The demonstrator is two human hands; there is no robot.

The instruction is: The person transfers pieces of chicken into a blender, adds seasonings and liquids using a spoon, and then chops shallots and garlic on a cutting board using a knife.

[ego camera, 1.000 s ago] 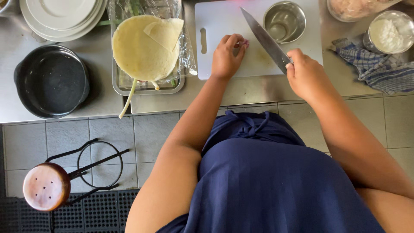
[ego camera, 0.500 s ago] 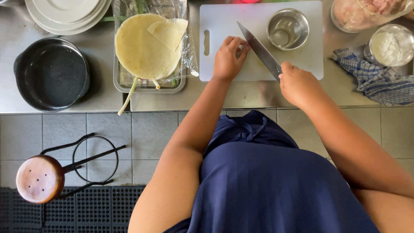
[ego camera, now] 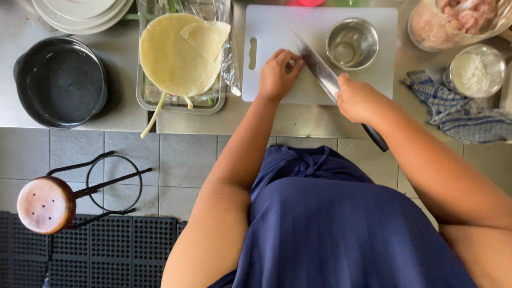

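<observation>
On the white cutting board [ego camera: 277, 32] near the counter [ego camera: 128, 74] edge, the left hand [ego camera: 277, 74] curls, pinching something hidden; the right hand [ego camera: 358, 98] grips the knife [ego camera: 317, 64], blade beside a steel cup [ego camera: 352, 42].

Clear plastic wrapping [ego camera: 230, 58] (crinkled, shiny) lines the glass tray [ego camera: 160, 104].

- The right hand [ego camera: 356, 97] grips a large knife [ego camera: 318, 67], blade angled across the white cutting board [ego camera: 277, 32]
- The left hand [ego camera: 277, 74] is curled on the board, fingertips beside the blade; what it pins is hidden
- A small steel bowl [ego camera: 352, 42] sits on the board
- A glass tray [ego camera: 178, 104] holds round flatbreads [ego camera: 173, 58]
- A black pan [ego camera: 60, 82] sits left of the tray, a blue checked cloth [ego camera: 458, 109] far right
</observation>
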